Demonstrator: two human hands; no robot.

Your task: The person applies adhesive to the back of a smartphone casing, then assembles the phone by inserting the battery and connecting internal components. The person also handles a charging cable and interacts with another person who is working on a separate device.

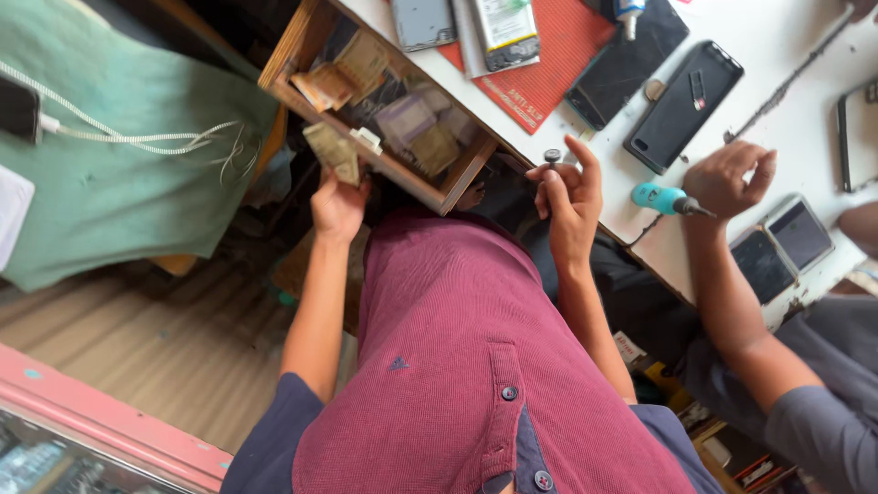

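The left hand (337,203) pinches folded banknotes (332,152) just outside the open wooden drawer (384,91), which holds more notes. The right hand (569,197), beside the drawer's corner, pinches a small dark knob (552,156). Farther from the drawer, a co-worker's hand (727,178) grips a teal screwdriver (666,198).

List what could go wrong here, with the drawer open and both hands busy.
The left hand pinches a folded banknote over the open wooden drawer's edge; a loose grip could drop it to the floor. The right hand holds a small dark screw-like part off the table; it may fall. A co-worker's screwdriver points nearby.
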